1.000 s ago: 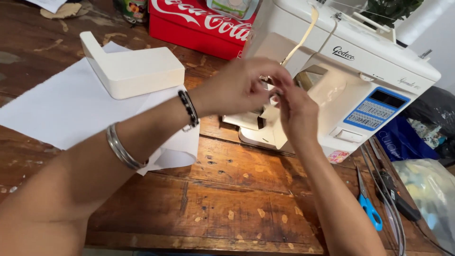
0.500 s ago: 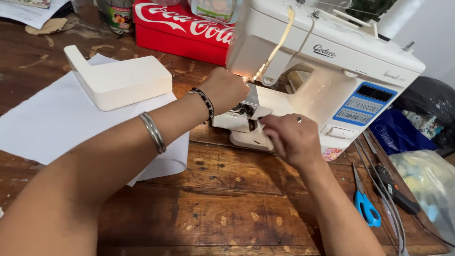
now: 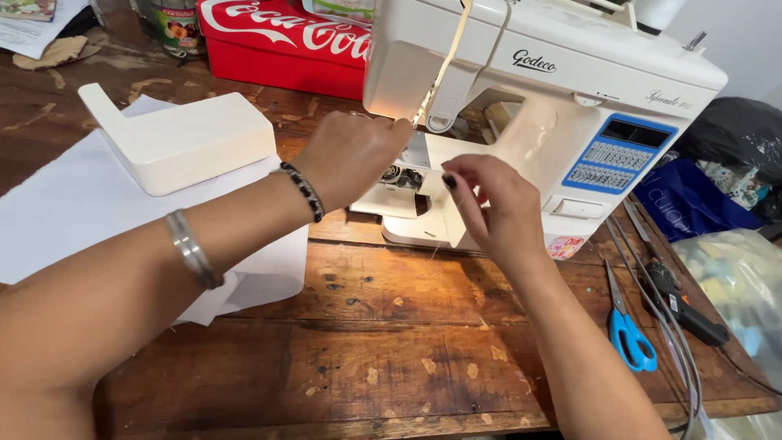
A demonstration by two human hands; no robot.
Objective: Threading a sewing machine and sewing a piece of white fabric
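Head view — worn wooden table [image 3: 391,367], white fabric [image 3: 73,212], sewing machine [image 3: 554,90].

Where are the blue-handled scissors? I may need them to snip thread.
In the head view, the scissors lie on the wooden table, right of the right hand, beside the black cables.

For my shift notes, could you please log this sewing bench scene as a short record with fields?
Surface: worn wooden table
Machine: white sewing machine, lamp lit at the needle area
Left hand: at the needle area; grip hidden
Right hand: fingers pinched by the open bobbin area; what they pinch is too small to tell
Left of machine: detached white cover on white sheet
Right of machine: blue-handled scissors
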